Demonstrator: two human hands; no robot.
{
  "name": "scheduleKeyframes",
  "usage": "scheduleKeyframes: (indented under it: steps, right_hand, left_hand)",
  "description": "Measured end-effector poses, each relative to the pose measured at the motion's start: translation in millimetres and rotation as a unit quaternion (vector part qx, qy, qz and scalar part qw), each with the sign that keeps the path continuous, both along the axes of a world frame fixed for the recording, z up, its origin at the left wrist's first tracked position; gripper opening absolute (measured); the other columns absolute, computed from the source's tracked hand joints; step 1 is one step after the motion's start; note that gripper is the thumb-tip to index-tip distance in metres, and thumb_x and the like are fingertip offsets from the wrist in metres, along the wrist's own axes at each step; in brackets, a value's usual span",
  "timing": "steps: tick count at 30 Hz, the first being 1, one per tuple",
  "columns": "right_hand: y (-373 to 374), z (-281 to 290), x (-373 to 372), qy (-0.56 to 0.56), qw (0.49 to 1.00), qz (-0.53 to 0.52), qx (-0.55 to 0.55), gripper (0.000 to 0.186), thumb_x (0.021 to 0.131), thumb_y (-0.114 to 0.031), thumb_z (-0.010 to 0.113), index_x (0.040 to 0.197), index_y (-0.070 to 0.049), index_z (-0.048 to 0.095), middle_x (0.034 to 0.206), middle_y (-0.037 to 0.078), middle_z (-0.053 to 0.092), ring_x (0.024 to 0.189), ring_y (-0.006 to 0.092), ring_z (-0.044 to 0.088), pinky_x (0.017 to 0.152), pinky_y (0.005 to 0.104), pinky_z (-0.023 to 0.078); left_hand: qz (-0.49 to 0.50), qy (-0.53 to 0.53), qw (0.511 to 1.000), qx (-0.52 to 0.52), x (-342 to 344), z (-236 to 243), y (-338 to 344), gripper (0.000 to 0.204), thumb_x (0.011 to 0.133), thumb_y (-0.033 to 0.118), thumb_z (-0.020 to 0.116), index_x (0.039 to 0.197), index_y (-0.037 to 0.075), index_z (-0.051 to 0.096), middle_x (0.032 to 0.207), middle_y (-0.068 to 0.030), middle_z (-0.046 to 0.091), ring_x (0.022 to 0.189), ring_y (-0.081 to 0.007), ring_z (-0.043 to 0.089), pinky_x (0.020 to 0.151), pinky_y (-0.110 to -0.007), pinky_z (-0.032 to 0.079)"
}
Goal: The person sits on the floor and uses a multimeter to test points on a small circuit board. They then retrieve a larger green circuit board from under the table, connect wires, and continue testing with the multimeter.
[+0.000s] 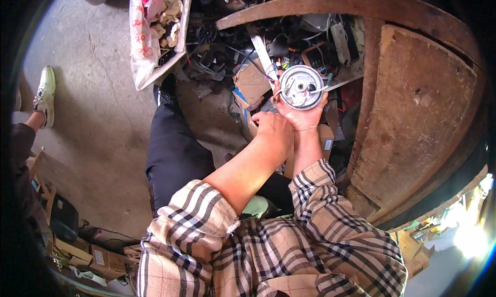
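Grey floor [98, 100] here, a wooden panel [418, 121] rising on the right, clutter [279, 45] heaped past its left edge, then a sack [140, 44], then cardboard [253, 83]. The left hand [275, 127] curls in by the right wrist; whether it grips anything, I cannot tell. The right hand [304, 119], palm up, grips the metal disc [295, 96] by its rim, above the clutter!
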State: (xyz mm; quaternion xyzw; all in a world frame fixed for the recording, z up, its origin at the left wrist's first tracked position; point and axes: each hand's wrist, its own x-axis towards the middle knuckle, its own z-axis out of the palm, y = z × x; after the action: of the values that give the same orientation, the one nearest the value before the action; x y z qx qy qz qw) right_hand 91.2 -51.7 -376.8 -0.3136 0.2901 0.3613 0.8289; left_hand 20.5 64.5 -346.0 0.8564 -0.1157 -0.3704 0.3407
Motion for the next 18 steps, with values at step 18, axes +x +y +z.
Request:
scheduleKeyframes:
  steps: [18]
  right_hand:
    - [-10.9,-17.1,-4.2,-0.054,0.995,0.079,-0.027,0.112,0.054,-0.051,0.087,0.141,0.000,0.039,0.132,0.025,0.049,0.114,0.0368,0.052,0.099,0.0521,0.042]
  left_hand:
    - [-0.023,0.020,1.000,0.001,3.1,3.3,6.1,0.029,0.091,0.026,0.057,0.112,0.010,0.070,0.113,-0.0105,0.068,0.105,-0.0257,0.065,0.084,-0.054,0.049]
